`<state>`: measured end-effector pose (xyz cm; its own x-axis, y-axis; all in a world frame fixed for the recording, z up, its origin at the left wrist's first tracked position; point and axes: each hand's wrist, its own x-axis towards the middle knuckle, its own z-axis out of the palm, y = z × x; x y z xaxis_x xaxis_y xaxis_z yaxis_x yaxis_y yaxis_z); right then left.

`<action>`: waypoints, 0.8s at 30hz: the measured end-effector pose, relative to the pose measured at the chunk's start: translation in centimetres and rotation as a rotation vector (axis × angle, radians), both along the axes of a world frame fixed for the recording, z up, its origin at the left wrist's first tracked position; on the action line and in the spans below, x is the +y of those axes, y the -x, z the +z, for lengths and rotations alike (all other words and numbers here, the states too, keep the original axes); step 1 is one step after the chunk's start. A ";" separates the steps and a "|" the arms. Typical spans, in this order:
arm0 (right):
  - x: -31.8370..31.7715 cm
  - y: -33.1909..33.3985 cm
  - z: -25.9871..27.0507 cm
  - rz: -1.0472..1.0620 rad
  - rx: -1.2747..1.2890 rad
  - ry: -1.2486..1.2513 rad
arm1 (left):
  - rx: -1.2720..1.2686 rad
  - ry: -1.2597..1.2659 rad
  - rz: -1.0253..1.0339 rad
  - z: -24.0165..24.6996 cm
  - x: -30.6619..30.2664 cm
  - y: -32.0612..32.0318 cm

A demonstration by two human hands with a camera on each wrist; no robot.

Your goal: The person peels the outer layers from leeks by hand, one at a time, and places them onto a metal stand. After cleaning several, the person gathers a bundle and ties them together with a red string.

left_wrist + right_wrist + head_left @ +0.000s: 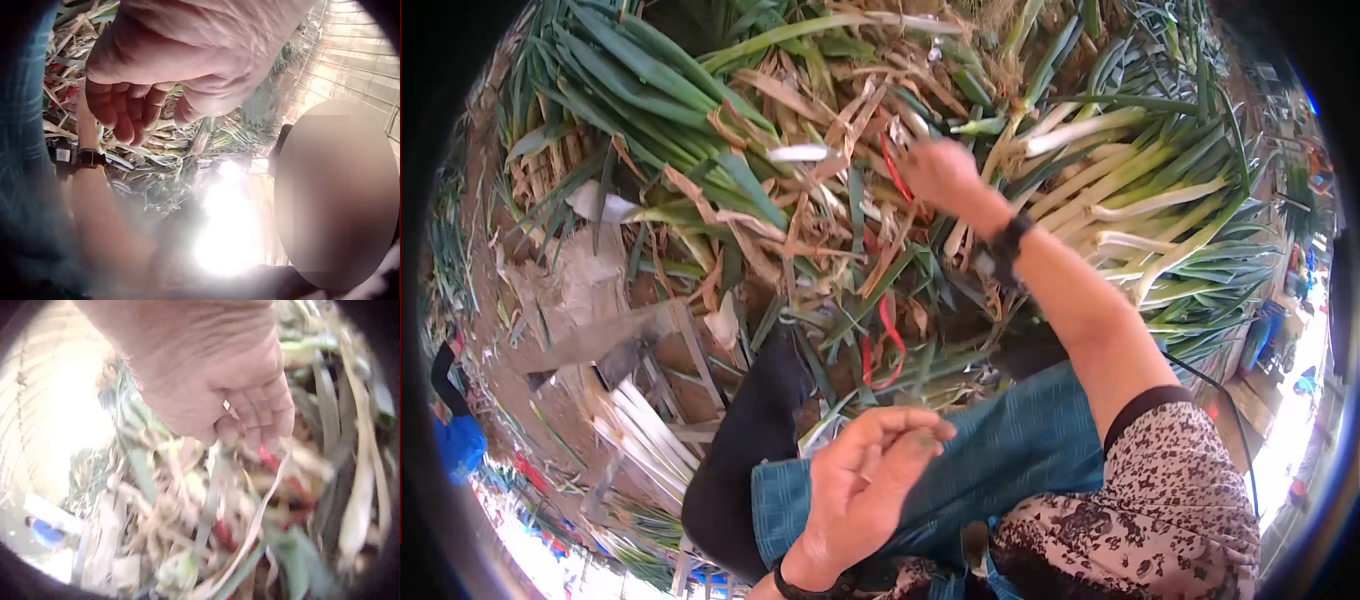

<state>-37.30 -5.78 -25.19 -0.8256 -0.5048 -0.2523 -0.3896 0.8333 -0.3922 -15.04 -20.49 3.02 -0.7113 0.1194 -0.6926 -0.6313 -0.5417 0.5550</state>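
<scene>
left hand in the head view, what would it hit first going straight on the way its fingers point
Probably the teal cloth, which shows just past the left hand in that view; depth is unclear, so the hand might pass above it.

One left hand point(870, 480), one right hand point(945, 175), many leeks point(1100, 185)
One apron point(1020, 430), two wrist straps point(1012, 232); leeks overlap too much to count.
</scene>
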 end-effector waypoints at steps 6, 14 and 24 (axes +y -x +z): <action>0.0 -4.9 -2.8 -0.018 -0.322 0.031 | 0.299 0.241 -0.568 0.5 3.7 -3.3; 7.0 -15.2 1.3 -0.006 -0.426 -0.274 | 0.480 0.676 -0.595 -2.3 8.9 -7.1; 10.3 -8.6 28.8 -0.092 -0.441 0.810 | 0.629 0.940 -0.848 -3.8 12.0 -8.1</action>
<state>-28.68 4.47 3.59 -0.7842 -0.6016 -0.1520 -0.0126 0.2605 -0.9654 -6.98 -8.52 -0.82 -0.8731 0.3384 -0.3509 -0.0899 0.5957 0.7981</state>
